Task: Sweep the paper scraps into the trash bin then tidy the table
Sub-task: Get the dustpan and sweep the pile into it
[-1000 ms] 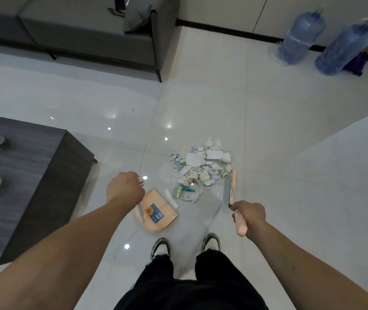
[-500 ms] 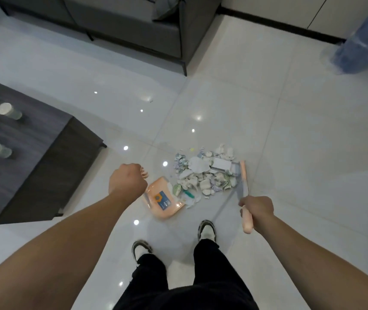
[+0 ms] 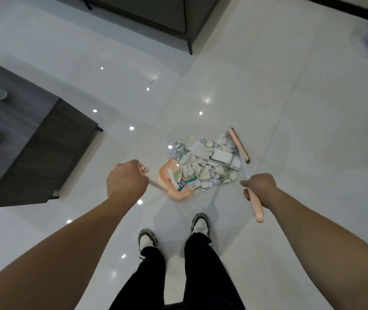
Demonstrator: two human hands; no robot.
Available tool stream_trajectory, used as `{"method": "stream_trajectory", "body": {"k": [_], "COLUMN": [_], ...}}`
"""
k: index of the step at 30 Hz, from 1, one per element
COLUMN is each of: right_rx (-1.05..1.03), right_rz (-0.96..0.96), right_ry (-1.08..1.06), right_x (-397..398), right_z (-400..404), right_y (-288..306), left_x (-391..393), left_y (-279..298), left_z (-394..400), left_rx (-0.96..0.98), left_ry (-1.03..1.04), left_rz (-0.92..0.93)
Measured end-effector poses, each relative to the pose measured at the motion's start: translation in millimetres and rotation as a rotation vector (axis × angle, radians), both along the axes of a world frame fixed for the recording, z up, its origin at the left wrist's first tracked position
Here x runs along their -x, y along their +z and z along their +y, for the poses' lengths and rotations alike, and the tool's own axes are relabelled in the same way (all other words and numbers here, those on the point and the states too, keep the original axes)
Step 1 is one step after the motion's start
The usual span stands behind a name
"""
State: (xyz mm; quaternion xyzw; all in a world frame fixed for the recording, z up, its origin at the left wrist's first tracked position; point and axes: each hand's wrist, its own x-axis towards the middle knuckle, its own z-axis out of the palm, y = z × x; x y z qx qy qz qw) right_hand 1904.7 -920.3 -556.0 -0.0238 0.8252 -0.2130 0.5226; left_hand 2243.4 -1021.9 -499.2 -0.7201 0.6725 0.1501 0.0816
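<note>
The broom head (image 3: pixel 238 145) has swung in behind the paper scraps (image 3: pixel 203 163), crowding them onto the dustpan (image 3: pixel 174 182) lip! Left hand (image 3: pixel 126 182) clenches the dustpan handle, right hand (image 3: pixel 259 189) grips the broom handle; he'd best pin that lip flat to the floor (image 3: pixel 290 130) and stroke short.

The pale tiled floor (image 3: pixel 268 97) is glossy and smooth, mirroring small lights. The low dark counter (image 3: pixel 28 130) shows matt wood grain. The peach plastic dustpan (image 3: pixel 167 175) looks smooth and shiny, and the heap of white crumpled paper scraps (image 3: pixel 205 162) on it looks matt.
</note>
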Motion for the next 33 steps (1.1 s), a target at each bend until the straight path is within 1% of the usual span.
{"method": "stream_trajectory", "body": {"k": [2, 4, 10, 13, 16, 20, 25, 33], "right_rx": [0.010, -0.030, -0.137, -0.164, -0.185, -0.211, -0.186, -0.174], "right_rz": [-0.014, -0.008, -0.040, -0.079, -0.104, -0.157, -0.166, -0.163], "right_ry": [0.030, 0.093, 0.401, 0.515, 0.602, 0.663, 0.727, 0.718], "right_x": [2.1, 3.5, -2.2, -13.4, -25.1, -41.7, -60.8, -83.0], "right_z": [-2.4, 0.8, 20.5, 27.4, 37.4, 52.3, 67.0, 81.7], "right_y": [-7.6, -14.0, -19.0, -14.1, -9.3, -4.7, -2.6, 12.2], "left_x": [0.7, 4.5, 15.0, 14.2, 13.4, 11.6, 5.5, -16.8], "left_y": [-1.3, -1.0, 2.5, 3.4, 3.9, 2.9, 2.2, -1.4], "left_z": [1.9, 5.3, 6.7, 8.0, 9.3, 11.7, 16.4, 32.7], "left_rx": [0.005, 0.007, 0.013, 0.021, 0.011, 0.017, 0.028, 0.028], "left_ry": [-0.001, -0.005, -0.003, 0.006, -0.002, -0.005, -0.007, -0.024], "left_rz": [-0.007, -0.005, 0.027, 0.059, 0.050, 0.059, 0.075, 0.087]}}
